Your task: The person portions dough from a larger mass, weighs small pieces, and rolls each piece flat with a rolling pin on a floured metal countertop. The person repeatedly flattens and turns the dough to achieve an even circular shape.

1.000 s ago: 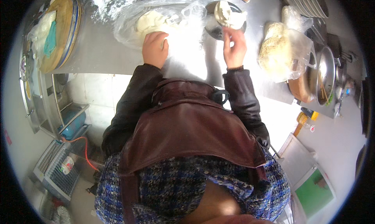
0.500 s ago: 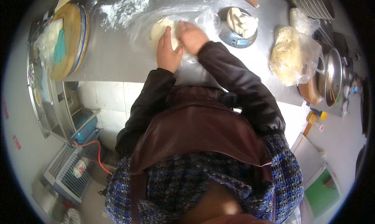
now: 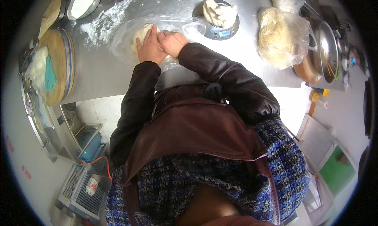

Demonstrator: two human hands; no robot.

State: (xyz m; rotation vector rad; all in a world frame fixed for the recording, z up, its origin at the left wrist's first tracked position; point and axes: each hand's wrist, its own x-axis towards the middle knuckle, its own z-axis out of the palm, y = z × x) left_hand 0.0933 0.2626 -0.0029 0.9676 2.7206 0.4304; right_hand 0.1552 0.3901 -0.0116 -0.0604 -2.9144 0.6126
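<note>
just short of eleven o'clock in the head view, both hands work together over a pale lump of dough (image 3: 140, 33), which lies amid a sheet or bag of clear plastic (image 3: 122, 39) on the steel counter (image 3: 98, 78); i cannot tell whether the dough is inside the plastic or on top of it. the left hand (image 3: 152, 49) lies across the dough, its fingers stretched out and a little spread, pointing towards twelve, not clenched. the right hand (image 3: 172, 43) comes in from about four o'clock and meets the left hand, its knuckles bent; its fingertips are hidden, so i cannot tell whether they grasp any of the dough. both forearms are in dark, shiny sleeves.

from the hands, at two o'clock, a round kitchen scale (image 3: 210, 30) with a lit display bears a second, irregular dough piece (image 3: 218, 14). towards ten o'clock a patch of loose flour (image 3: 101, 31) whitens the counter, and beyond it sits a bowl of white powder (image 3: 83, 4). between eight and nine o'clock stand round wooden boards (image 3: 67, 64) with a teal cloth (image 3: 50, 77). at three o'clock rests a clear bag of noodles (image 3: 275, 41), and past it a steel bowl (image 3: 326, 41) with chopsticks.
</note>
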